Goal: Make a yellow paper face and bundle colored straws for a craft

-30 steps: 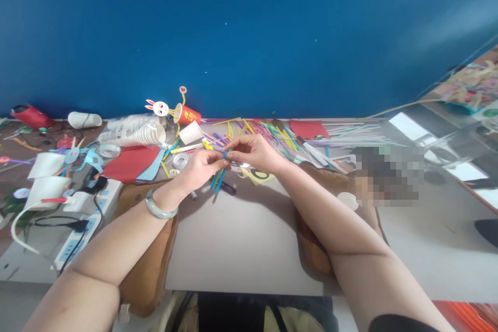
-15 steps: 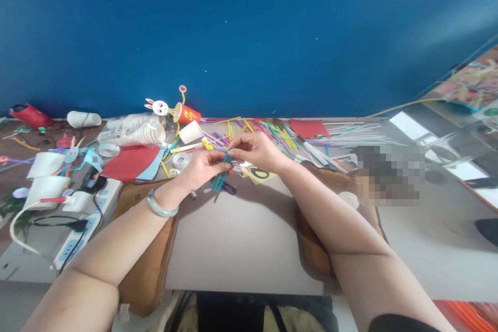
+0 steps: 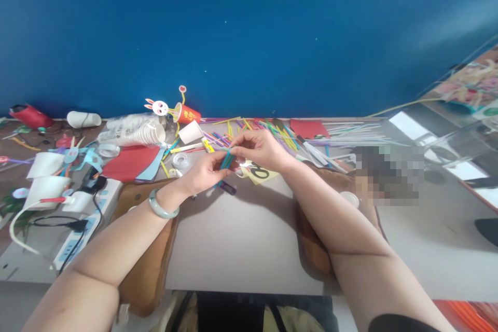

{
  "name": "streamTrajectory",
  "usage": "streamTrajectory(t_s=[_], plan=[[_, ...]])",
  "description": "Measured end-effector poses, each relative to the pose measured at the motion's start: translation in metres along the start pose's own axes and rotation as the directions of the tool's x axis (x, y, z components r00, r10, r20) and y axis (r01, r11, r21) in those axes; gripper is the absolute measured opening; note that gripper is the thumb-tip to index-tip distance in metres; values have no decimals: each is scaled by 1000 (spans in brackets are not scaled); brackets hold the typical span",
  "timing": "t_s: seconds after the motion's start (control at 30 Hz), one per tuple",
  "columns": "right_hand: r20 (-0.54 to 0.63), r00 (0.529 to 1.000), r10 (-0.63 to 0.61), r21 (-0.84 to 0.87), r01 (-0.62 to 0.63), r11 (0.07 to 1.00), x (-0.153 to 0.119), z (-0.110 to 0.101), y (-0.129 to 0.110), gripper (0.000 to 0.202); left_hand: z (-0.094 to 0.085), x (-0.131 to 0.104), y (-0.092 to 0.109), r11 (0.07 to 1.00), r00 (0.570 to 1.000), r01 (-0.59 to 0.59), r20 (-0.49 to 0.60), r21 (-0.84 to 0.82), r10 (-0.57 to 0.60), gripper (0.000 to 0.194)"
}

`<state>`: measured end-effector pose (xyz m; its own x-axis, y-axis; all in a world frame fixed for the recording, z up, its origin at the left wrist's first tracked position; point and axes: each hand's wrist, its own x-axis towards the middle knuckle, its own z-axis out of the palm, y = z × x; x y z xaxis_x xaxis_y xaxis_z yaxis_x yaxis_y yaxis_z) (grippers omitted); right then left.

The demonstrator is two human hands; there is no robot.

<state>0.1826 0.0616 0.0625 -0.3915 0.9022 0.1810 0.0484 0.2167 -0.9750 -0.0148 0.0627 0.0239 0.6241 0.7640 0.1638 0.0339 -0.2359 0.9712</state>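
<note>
Several thin blue straws [image 3: 226, 160] are held together above the table, in front of my body. My left hand [image 3: 204, 171] is closed on their lower part, a pale green bangle round its wrist. From the other side my right hand [image 3: 261, 149] pinches the upper ends between thumb and fingers. Part of the bundle is hidden by the fingers. Just below the hands a dark purple object [image 3: 227, 188] lies on the table; its kind I cannot make out. A yellow sheet with a black shape [image 3: 262, 174] lies beneath my right hand.
Coloured straws [image 3: 288, 137] are spread along the blue wall. To the left are stacked paper cups [image 3: 142, 135], red paper [image 3: 130, 162], a tape roll [image 3: 180, 160] and a power strip [image 3: 87, 225] with cables. A rabbit-faced figure [image 3: 159, 108] stands behind. Brown pads [image 3: 146, 249] lie under my forearms.
My left hand has turned and closed further round the blue straws, so their lower ends now barely show. The right hand stays at the top, nearly unmoved.
</note>
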Motion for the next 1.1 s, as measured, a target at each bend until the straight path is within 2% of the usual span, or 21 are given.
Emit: streamTrajectory(t_s=[0.2, 0.37, 0.43, 0.6, 0.7, 0.83, 0.93, 1.1], plan=[[-30, 999, -24, -55, 23, 998, -3, -4, -11, 27, 1, -3, 5, 999, 992, 6, 123, -38, -2, 33], [-13, 1000, -3, -15, 2, 1000, -1, -4, -8, 29, 1, -5, 12, 990, 994, -27, 108, 136, 12, 17], [-14, 1000, -3, -4, 2, 1000, 0, -5, -7, 30, 2, -5, 13, 989, 995, -37, 100, 141, 23, 13], [-21, 999, -24, 24, 24, 999, 0, -8, -7, 32, 6, -7, 14, 998, 994, 51, 102, -34, -48, 21], [-21, 1000, -19, 43, 20, 999, 0, -9, -8, 34, 5, -9, 14, 984, 974, 130, 200, -121, -104, 30], [30, 1000, 4, 91, -7, 996, 1, -11, -8, 35, 2, -12, 15, 974, 950, 169, 290, -154, -119, 33], [25, 999, 29, 80, -31, 996, 1, -10, -7, 35, 4, -10, 13, 950, 951, 219, 265, -221, -158, 39], [11, 999, 32, -6, -32, 999, 1, -1, -1, 31, 9, -3, 8, 914, 971, 237, 68, -330, -228, 40]])
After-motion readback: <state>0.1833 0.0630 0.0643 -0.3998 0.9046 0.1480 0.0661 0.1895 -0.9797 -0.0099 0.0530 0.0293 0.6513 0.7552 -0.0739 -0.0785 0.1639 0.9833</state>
